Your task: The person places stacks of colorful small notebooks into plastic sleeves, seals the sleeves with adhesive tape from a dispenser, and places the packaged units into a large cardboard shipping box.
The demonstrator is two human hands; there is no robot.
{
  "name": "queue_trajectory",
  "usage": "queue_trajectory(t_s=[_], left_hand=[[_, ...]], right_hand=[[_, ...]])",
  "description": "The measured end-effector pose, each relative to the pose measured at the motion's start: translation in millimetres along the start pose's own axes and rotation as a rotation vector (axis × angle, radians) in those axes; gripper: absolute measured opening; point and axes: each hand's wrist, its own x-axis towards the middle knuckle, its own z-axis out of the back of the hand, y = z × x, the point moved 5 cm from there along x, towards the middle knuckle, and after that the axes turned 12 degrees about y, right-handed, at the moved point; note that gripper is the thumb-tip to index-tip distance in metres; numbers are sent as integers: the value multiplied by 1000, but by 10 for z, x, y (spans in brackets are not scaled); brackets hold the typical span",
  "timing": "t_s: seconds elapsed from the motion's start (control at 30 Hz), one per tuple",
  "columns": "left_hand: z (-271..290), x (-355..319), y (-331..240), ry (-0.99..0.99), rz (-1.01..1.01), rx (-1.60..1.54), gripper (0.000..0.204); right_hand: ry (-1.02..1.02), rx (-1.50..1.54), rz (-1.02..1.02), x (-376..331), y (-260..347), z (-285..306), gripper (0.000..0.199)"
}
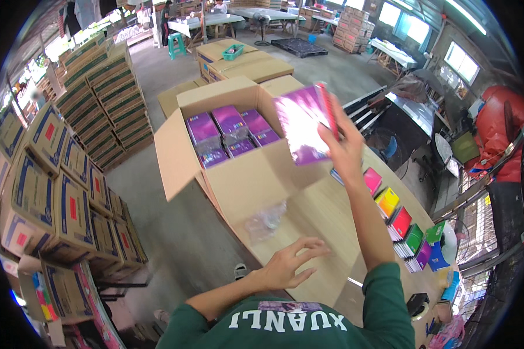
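Note:
My right hand (346,145) is raised beside the open cardboard box (256,177), gripping a glossy purple notebook (305,125) with a red edge. Glare whitens much of its cover. Inside the box lie several purple packs (227,119) in rows, some under clear plastic. My left hand (291,264) hovers low over the wooden table (314,215), fingers spread, holding nothing. Crumpled clear plastic (266,222) lies between that hand and the box. To the right of my right forearm stand short stacks of small notebooks (399,223) in pink, yellow, red, green and purple.
Piled cartons (70,209) fill the left side, with a taller carton stack (108,99) behind. Closed cartons (247,64) carrying a green basket (233,52) stand beyond the open box. A tape roll (419,311) sits at the table's near right. A fan (384,145) stands at right.

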Motion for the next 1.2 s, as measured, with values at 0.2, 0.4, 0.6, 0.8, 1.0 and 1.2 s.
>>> queue_trajectory(t_s=[0.2, 0.4, 0.6, 0.8, 1.0, 1.2], left_hand=[[967, -335, 476, 192, 77, -121, 47], [1372, -528, 694, 326, 73, -383, 49], [1701, -562, 706, 262, 110, -448, 43], [1743, -492, 545, 238, -14, -563, 43], [1299, -159, 212, 454, -134, -780, 47], [285, 513, 184, 615, -79, -768, 45]], right_hand=[[585, -901, -228, 1238, -1165, -1625, 94], [1147, -1145, 85, 1039, -2134, -2711, 112], [1028, -715, 2, 1063, -2134, -2648, 123], [1219, -703, 91, 1260, -2361, -2534, 127], [518, -344, 196, 1137, -1489, -1654, 69], [414, 146, -365, -901, -494, 94, 42]])
